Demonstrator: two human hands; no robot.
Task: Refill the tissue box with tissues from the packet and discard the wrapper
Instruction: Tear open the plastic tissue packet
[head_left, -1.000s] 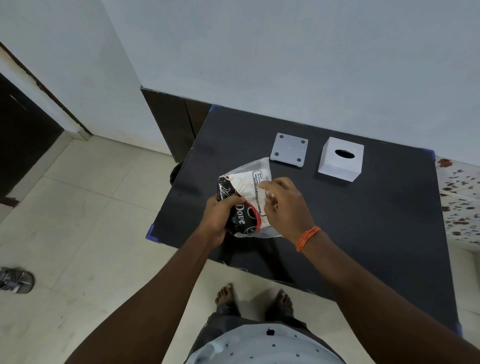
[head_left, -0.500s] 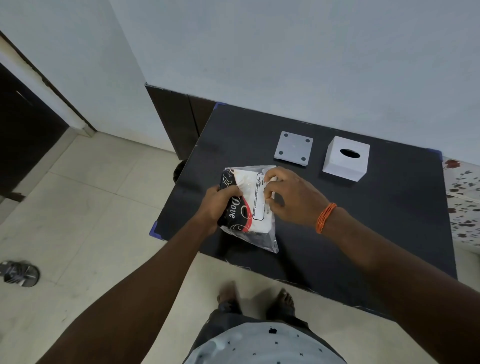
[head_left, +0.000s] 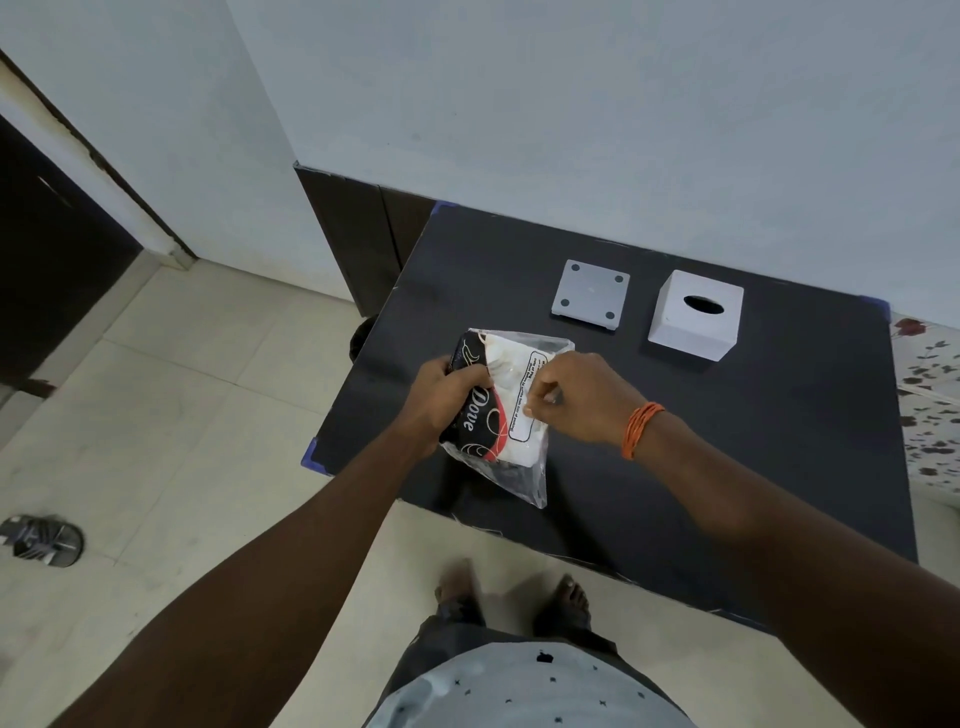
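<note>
Table: I see a black table (head_left: 753, 441) against the wall.
Floor: I see pale tiles (head_left: 171, 415).
Sandal: I see a grey sandal (head_left: 44, 539), far left.

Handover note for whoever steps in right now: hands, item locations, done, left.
Left hand: gripping the tissue packet by its dark end, above the table.
Right hand: pinching the packet's wrapper at the label side.
Tissue box: far right on the table, its base plate removed and lying beside it.
Done: box opened.
Left: open packet, load tissues, refit base, bin wrapper.
</note>
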